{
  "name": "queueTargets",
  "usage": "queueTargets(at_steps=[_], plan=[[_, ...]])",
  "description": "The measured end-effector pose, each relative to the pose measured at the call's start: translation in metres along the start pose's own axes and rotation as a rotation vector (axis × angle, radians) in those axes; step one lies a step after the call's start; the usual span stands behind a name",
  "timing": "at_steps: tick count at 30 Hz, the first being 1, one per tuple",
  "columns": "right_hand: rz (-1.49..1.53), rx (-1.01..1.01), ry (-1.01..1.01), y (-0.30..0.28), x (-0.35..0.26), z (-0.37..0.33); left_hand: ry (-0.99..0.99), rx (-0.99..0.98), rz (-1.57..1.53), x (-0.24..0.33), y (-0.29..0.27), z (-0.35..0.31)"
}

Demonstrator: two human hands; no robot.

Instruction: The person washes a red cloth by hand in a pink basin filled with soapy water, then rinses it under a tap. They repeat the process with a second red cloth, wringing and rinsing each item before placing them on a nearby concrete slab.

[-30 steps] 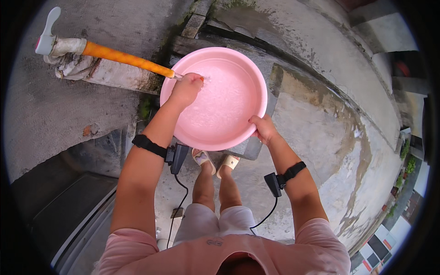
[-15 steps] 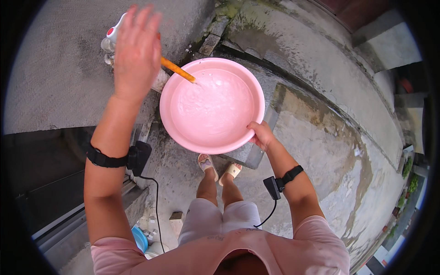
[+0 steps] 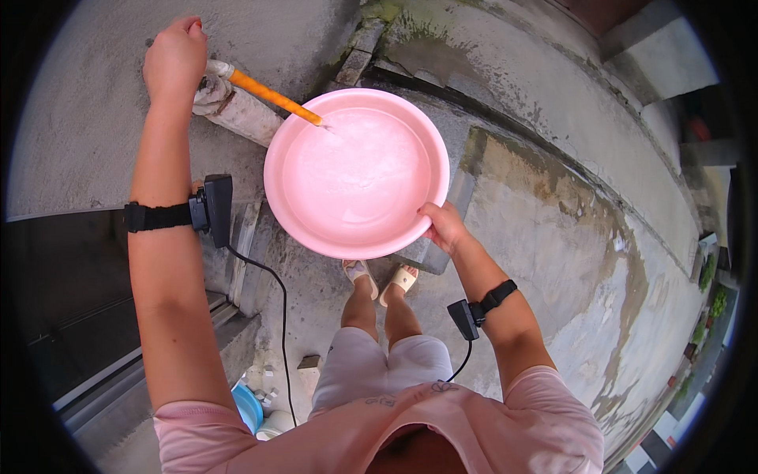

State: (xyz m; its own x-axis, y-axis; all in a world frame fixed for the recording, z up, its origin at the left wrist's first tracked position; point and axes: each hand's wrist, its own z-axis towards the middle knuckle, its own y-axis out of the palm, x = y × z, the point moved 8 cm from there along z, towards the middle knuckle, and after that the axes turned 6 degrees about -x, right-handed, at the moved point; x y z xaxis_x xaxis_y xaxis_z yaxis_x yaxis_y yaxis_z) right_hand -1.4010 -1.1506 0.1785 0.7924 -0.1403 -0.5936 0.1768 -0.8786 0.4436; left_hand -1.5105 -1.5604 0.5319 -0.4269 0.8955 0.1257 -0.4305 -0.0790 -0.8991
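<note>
A round pink basin (image 3: 272, 170) holds clear, rippled water. My right hand (image 3: 444, 225) grips its near right rim, thumb on top and fingers underneath. At the upper left, my left hand (image 3: 175, 62) is closed over the tap's white handle, which it hides. From the white tap spout (image 3: 219, 69) an orange hose (image 3: 272, 96) slants down to the right. Its end hangs over the basin's far left edge, and a thin stream of water falls from it.
A thick whitish pipe (image 3: 245, 118) runs below the tap toward the basin. Stone slabs (image 3: 430, 257) lie under and beside the basin. A blue tub (image 3: 248, 407) stands at the lower left. Black cords (image 3: 284, 332) trail from the devices strapped to both my forearms.
My left hand has moved left and down from its raised, spread pose and closed over the tap handle. The water looks calmer, with a thinner stream. The basin sits slightly higher and further left in view.
</note>
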Motion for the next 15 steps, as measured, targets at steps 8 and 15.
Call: queueTargets(at_steps=[8,15], plan=[[0.105,0.076,-0.04,-0.033,0.019,-0.004,0.224,0.159,-0.698,-0.001,-0.005,-0.054],[0.107,0.264,-0.067,-0.115,0.076,-0.059,0.469,0.08,-0.997,0.036,0.038,-0.135]])
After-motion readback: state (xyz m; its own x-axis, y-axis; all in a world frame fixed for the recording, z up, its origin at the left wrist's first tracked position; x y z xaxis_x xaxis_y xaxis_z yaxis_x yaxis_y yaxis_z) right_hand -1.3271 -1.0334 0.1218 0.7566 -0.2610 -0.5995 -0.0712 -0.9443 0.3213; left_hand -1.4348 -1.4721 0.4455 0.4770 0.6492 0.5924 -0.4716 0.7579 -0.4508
